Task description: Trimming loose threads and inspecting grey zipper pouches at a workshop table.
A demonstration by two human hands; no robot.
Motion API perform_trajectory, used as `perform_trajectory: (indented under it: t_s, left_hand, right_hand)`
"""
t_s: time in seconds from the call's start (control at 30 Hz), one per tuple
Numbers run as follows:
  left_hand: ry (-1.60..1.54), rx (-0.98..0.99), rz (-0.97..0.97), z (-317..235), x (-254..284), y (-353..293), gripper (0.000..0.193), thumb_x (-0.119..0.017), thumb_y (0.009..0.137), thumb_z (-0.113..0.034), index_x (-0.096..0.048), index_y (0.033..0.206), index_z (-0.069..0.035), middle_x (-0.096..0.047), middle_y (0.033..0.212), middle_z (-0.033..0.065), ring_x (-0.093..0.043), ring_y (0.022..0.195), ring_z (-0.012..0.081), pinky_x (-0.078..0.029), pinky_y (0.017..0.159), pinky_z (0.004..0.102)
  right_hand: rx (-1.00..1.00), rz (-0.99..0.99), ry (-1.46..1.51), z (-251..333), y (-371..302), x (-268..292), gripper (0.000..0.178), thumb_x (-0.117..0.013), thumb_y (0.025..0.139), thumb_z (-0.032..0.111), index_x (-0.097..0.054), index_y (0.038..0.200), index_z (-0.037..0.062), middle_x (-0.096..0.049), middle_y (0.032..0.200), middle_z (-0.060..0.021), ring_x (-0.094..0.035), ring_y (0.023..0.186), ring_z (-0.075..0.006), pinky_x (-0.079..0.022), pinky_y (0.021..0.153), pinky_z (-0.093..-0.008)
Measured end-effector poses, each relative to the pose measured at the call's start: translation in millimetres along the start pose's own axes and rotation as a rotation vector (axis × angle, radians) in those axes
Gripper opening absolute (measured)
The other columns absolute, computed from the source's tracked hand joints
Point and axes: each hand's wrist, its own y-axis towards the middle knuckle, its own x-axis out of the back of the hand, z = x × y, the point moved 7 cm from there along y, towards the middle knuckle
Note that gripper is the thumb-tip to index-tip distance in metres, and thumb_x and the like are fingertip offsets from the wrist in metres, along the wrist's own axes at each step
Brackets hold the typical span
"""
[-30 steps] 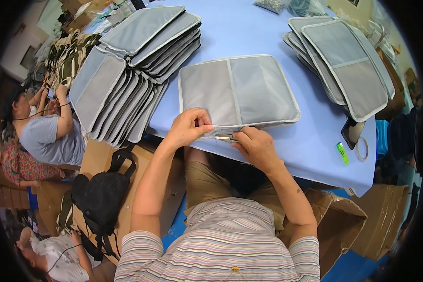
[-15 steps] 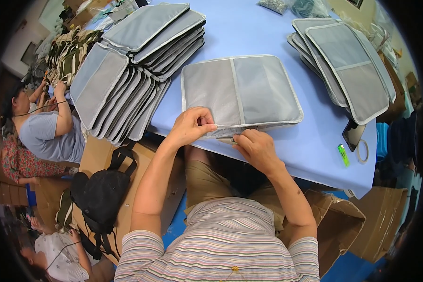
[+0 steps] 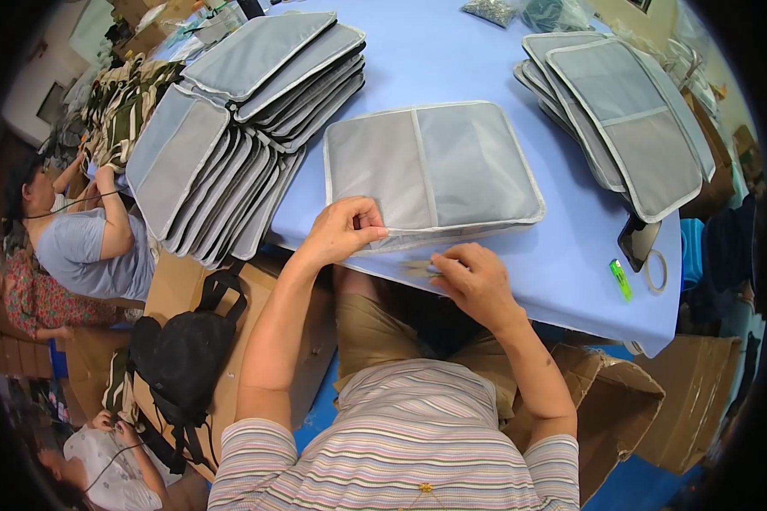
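A flat grey rectangular fabric pouch with light piping and a seam down its middle lies on the blue-covered table in front of me. My left hand is closed, thumb and fingers pinching the pouch's near edge toward its left corner. Just off that edge, to the right, my right hand is closed around a small brownish object. That object is smeared by motion, so its kind does not show. The right hand is apart from the pouch.
Stacked grey pouches stand left, and another pile right. A dark phone, a green lighter and a tape ring lie by the right edge. A black backpack rests on cardboard; people work at left.
My right hand has drawn away from the pouch's near edge, slightly right and toward me, with the small object. My left hand keeps its pinch on the edge.
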Motion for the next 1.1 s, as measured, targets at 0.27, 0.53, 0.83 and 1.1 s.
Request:
perform_trajectory:
  t_s: [0.27, 0.53, 0.83, 1.1]
  left_hand:
    - [-0.071, 0.073, 0.075, 12, -4, 10, 0.015, -0.069, 0.073, -0.017, -0.060, 0.070, -0.005, -0.052, 0.059, -0.0021, -0.046, 0.055, 0.0092, -0.036, 0.052, 0.0257]
    - [0.023, 0.068, -0.006, -3, -1, 2, 0.015, -0.070, 0.070, -0.015, -0.059, 0.070, -0.004, -0.054, 0.061, 0.0013, -0.048, 0.059, 0.0119, -0.038, 0.055, 0.0269]
    - [0.595, -0.504, -0.770, -62, -38, -64, 0.013, -0.075, 0.063, -0.015, -0.063, 0.068, -0.013, -0.048, 0.124, 0.0089, -0.028, 0.128, 0.0375, -0.023, 0.102, 0.0526]
    - [0.665, -0.384, -0.852, -58, -58, -54, 0.010, -0.074, 0.069, -0.020, -0.065, 0.069, -0.015, -0.042, 0.134, 0.0084, -0.022, 0.131, 0.0380, -0.016, 0.105, 0.0543]
  right_hand:
    - [-0.202, -0.022, -0.025, -24, -5, 14, 0.027, -0.073, 0.067, 0.013, -0.061, 0.090, 0.0049, -0.056, 0.079, -0.0078, -0.056, 0.066, -0.0257, -0.045, 0.054, -0.0346]
    - [-0.281, 0.264, 0.130, -24, -14, 12, 0.025, -0.072, 0.070, 0.016, -0.060, 0.090, 0.0072, -0.055, 0.080, -0.0073, -0.058, 0.070, -0.0270, -0.046, 0.059, -0.0357]
    - [-0.447, 0.114, 0.311, -39, -27, 32, 0.028, -0.075, 0.069, 0.013, -0.060, 0.090, 0.0018, -0.054, 0.080, -0.0064, -0.053, 0.066, -0.0198, -0.043, 0.057, -0.0276]
    - [-0.495, 0.055, 0.326, -42, -35, 43, 0.026, -0.075, 0.069, 0.014, -0.060, 0.087, 0.0011, -0.056, 0.077, -0.0067, -0.052, 0.063, -0.0186, -0.042, 0.054, -0.0271]
